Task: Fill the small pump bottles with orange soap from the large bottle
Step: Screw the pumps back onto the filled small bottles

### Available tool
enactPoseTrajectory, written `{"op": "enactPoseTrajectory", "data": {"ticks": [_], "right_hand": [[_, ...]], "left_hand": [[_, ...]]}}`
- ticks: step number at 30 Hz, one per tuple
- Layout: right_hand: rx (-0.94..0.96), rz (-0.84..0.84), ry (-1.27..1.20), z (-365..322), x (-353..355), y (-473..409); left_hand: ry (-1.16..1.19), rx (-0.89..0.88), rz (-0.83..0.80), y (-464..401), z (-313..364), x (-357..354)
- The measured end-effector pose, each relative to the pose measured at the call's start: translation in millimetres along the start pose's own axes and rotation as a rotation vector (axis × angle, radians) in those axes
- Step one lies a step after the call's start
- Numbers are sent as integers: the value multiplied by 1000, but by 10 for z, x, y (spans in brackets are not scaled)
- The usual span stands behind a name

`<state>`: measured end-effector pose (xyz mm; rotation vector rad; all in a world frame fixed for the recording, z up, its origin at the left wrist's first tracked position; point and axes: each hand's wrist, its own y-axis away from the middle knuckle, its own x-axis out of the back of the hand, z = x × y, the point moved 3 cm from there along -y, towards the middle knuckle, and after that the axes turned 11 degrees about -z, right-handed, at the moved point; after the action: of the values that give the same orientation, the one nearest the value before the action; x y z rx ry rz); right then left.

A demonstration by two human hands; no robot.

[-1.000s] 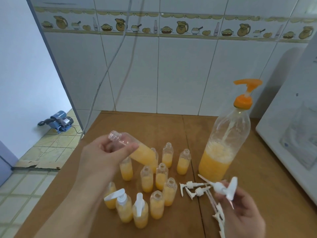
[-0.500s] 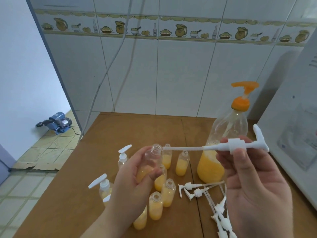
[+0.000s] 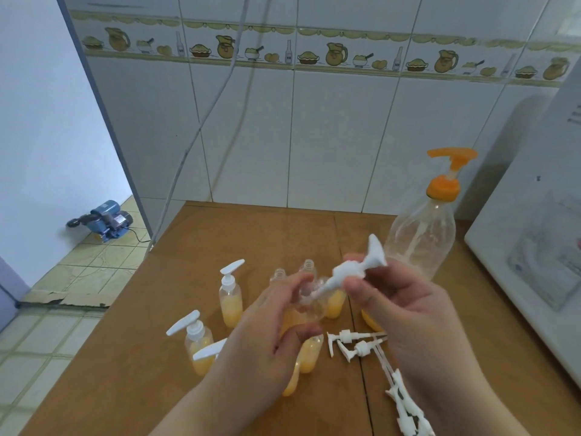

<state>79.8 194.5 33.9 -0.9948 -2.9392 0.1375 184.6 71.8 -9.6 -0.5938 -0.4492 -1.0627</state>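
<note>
Brown wooden table (image 3: 220,247) against a white tiled wall (image 3: 330,136), big soap bottle (image 3: 421,243) just past the right hand (image 3: 405,313). Left hand (image 3: 267,335) grips a filled small bottle (image 3: 306,309) while the right pinches a white pump (image 3: 349,272), its tube at the neck. I'd hold the bottle upright, feed the tube straight down, then twist the collar, loose pumps (image 3: 355,343) wait right below the right hand

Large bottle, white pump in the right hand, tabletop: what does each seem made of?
Large bottle: clear, thin plastic; the dip tube shows through.
White pump: opaque matte plastic, by its moulded look.
Tabletop: brown matte board, probably wood or laminate; seams show.
</note>
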Motion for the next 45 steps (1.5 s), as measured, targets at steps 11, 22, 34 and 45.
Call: {"op": "enactPoseTrajectory", "data": {"ticks": [11,22,34,45], "right_hand": [[-63,-103,-320,21,-169,-237],[-127,-114,-114,47,-118,-265],[-208,-130,-335,89,-143,-246],[-150,-182,-125,66,-70,-293]], "left_hand": [[540,148,-124,-95,65,-60],[671,162,-171,-48,87,-105],[581,98,-190,5,117,-166],[669,162,-194,-1,138,-112]]}}
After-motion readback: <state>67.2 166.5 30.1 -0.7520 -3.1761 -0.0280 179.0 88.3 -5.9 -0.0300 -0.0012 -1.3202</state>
